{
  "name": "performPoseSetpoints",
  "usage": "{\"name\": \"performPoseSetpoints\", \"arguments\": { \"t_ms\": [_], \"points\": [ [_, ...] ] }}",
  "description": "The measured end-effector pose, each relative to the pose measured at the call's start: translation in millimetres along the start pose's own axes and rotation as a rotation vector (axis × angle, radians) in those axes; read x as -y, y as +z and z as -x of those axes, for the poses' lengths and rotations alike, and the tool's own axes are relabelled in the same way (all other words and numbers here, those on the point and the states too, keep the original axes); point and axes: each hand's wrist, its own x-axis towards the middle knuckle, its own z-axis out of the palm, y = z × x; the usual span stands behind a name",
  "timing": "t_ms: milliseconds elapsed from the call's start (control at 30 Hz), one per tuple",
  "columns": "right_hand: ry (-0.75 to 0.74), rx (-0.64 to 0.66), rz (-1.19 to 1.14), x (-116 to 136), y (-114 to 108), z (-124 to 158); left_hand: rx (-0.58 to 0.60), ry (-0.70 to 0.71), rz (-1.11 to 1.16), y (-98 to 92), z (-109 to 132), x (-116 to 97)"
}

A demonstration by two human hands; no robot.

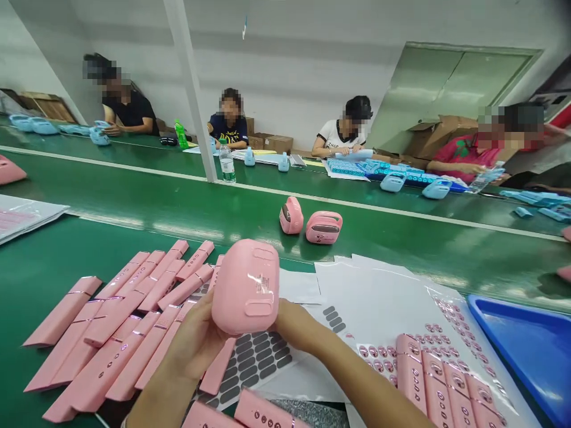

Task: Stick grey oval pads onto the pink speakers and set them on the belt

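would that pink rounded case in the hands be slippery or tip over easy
The pink plastic case looks rigid, holding its shape between the left hand and right hand. Its glossy shell and clear film patch may feel slightly slippery. Its rounded sides could let it tip.

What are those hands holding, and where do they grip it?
A pink case, held at its lower sides: the left hand on one side, the right hand on the other.
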Motion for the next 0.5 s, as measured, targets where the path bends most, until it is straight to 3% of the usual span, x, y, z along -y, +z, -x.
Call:
{"name": "performPoseSetpoints", "arguments": {
  "t_ms": [267,367,500],
  "points": [
    [0.244,-0.31,-0.436,-2,-24,27,-0.183,-0.05,0.242,11.8,16,7],
    [0.313,-0.364,-0.516,7,-18,34,-0.186,-0.06,0.305,5.5,11,11],
    [0.389,-0.497,-0.428,16,2,38,-0.151,-0.145,0.405,-5.5,2,17]
  ]
}}
